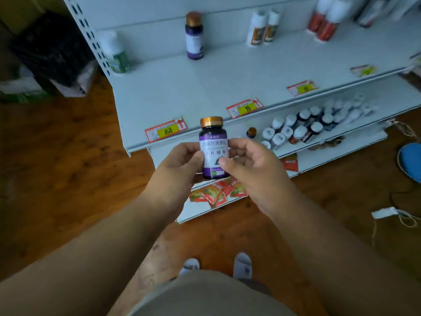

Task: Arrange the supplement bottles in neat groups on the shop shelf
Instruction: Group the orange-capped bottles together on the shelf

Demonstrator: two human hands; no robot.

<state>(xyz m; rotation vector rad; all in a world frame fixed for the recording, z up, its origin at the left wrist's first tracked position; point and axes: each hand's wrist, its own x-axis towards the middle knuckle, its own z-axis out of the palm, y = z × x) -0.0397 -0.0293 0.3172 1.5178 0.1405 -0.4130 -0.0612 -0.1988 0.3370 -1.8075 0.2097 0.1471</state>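
Two hands hold one bottle (213, 148) upright in front of us, near the front edge of the upper shelf (159, 94). Our left hand (182, 164) curls round its left side and our right hand (248, 166) pinches it, thumb on the label and fingers behind.

From the head view, we judge the step to be a check of the label before placing: the bottle is off the shelf and not yet set down. Its gold cap and purple label match the lone purple bottle (194, 36) standing far back on the upper shelf, so our next move probably calls for a reach forward to stand this one just beside it, label facing out.

Counting the upper shelf: one purple bottle, one green-labelled white bottle (115, 53) at the far left, two white bottles (264, 27) side by side, two red-based ones (324, 19) further right, plus something blurred at the far right corner. We count four price tags (166, 130) along the front edge. On the lower shelf (341, 142) sit a small brown bottle (251, 132) and a crowded cluster (303, 128), too blurred to count. Red sachets (218, 190) lie lower still.
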